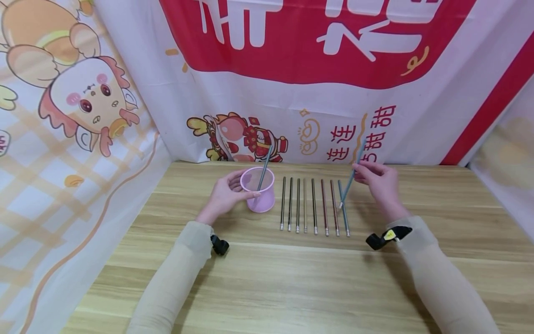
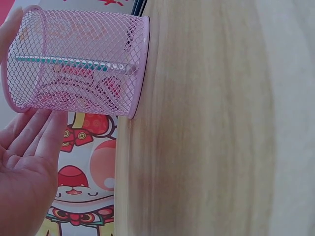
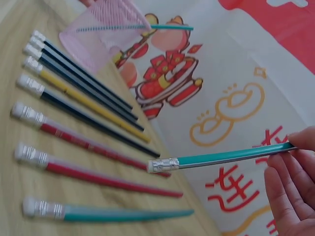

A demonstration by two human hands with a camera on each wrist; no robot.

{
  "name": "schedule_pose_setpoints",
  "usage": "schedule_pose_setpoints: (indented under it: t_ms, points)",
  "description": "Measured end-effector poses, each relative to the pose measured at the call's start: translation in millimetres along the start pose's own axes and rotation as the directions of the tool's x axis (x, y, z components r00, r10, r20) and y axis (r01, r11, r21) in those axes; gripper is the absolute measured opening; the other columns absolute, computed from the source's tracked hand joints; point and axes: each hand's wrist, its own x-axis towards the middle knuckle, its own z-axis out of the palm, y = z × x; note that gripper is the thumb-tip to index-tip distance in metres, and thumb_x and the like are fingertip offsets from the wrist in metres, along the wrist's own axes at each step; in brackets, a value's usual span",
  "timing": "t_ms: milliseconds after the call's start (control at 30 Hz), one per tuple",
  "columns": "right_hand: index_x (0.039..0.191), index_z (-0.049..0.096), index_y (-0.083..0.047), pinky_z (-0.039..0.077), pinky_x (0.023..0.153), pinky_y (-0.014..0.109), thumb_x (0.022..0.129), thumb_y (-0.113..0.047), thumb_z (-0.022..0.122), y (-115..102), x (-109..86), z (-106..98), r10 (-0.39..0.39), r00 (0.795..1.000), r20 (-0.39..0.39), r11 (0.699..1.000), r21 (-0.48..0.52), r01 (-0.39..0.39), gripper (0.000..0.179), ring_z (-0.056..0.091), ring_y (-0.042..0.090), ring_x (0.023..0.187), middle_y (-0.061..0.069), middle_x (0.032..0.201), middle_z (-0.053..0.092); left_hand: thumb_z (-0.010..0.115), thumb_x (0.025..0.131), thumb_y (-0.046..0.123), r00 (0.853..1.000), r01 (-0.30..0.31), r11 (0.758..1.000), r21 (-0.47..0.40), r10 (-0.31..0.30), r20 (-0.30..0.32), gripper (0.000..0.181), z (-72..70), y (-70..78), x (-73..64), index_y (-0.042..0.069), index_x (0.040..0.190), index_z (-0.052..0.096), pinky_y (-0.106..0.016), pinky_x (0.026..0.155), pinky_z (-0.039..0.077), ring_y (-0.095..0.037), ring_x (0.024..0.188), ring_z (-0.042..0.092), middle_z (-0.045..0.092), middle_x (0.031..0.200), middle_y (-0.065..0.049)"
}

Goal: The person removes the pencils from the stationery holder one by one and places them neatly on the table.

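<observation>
In the head view my left hand [image 1: 224, 195] holds a pink mesh pencil cup [image 1: 264, 204] upright on the table, thumb at the near rim and fingers round the far left side. One teal pencil [image 2: 64, 61] leans inside the cup, seen through the mesh in the left wrist view. My right hand [image 1: 379, 183] pinches another teal pencil [image 3: 216, 158] near its far end between thumb and fingers. That pencil slants, its white eraser end low and towards me. Below it in the head view lies a teal pencil [image 1: 345, 218], the rightmost of a row.
Right of the cup, several pencils lie side by side, erasers towards me: black ones [image 1: 290, 204], a yellow one [image 1: 305, 206] and red ones [image 1: 324, 206]. A printed cloth [image 1: 258, 106] hangs behind the wooden table [image 1: 300, 287]. Another patterned cloth [image 1: 137, 185] borders the left side.
</observation>
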Motion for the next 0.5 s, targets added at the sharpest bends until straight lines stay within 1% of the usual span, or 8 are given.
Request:
schedule_pose_setpoints:
  t_ms: [100, 200, 300, 367, 500]
  points:
    - [0.125, 0.064, 0.011, 0.062, 0.075, 0.023, 0.092, -0.019, 0.079, 7, 0.1, -7, -0.011, 0.999, 0.035, 1.0, 0.015, 0.01, 0.047, 0.072, 0.011, 0.077, -0.002, 0.093, 0.074, 0.096, 0.072, 0.024, 1.0, 0.003, 1.0, -0.003, -0.003, -0.001, 0.09, 0.1, -0.1, 0.1, 0.006, 0.147, 0.051, -0.033, 0.105, 0.051, -0.027, 0.125, 0.059, 0.06, 0.138, -0.015]
    - [0.126, 0.062, 0.014, 0.062, 0.074, 0.023, 0.094, -0.017, 0.077, 13, -0.2, -14, -0.012, 0.998, 0.063, 1.0, -0.028, 0.014, 0.047, 0.071, 0.009, 0.075, -0.006, 0.09, 0.074, 0.096, 0.072, 0.025, 1.0, -0.001, 1.0, 0.003, 0.001, 0.0, 0.09, -0.1, -1.7, 0.5, 0.006, 0.148, 0.05, -0.032, 0.106, 0.05, -0.026, 0.125, 0.058, 0.058, 0.14, -0.014]
    - [0.127, 0.061, 0.013, 0.062, 0.076, 0.025, 0.095, -0.02, 0.076, 16, -1.3, -20, 0.028, 0.996, 0.085, 0.995, -0.096, -0.02, 0.048, 0.072, 0.008, 0.075, -0.009, 0.089, 0.074, 0.096, 0.072, 0.026, 1.0, -0.001, 1.0, 0.014, 0.001, -0.007, 0.091, 0.0, -2.8, 0.7, 0.007, 0.148, 0.05, -0.029, 0.105, 0.049, -0.024, 0.125, 0.058, 0.058, 0.14, -0.012]
    - [0.128, 0.061, 0.012, 0.062, 0.078, 0.028, 0.094, -0.022, 0.077, 18, -2.6, -23, 0.068, 0.992, 0.105, 0.989, -0.141, -0.052, 0.05, 0.072, 0.008, 0.076, -0.008, 0.09, 0.075, 0.096, 0.072, 0.027, 1.0, 0.0, 1.0, 0.016, 0.0, -0.008, 0.091, 0.1, -2.7, 0.4, 0.008, 0.148, 0.05, -0.028, 0.105, 0.05, -0.023, 0.125, 0.058, 0.058, 0.14, -0.011]
    - [0.131, 0.062, 0.009, 0.062, 0.082, 0.031, 0.095, -0.024, 0.076, 21, -4.5, -29, 0.126, 0.977, 0.172, 0.966, -0.244, -0.081, 0.051, 0.073, 0.01, 0.08, -0.001, 0.098, 0.076, 0.096, 0.072, 0.028, 1.0, -0.003, 1.0, 0.006, 0.003, -0.005, 0.09, 0.2, -1.7, -0.4, 0.008, 0.147, 0.051, -0.029, 0.106, 0.049, -0.023, 0.125, 0.058, 0.058, 0.14, -0.011]
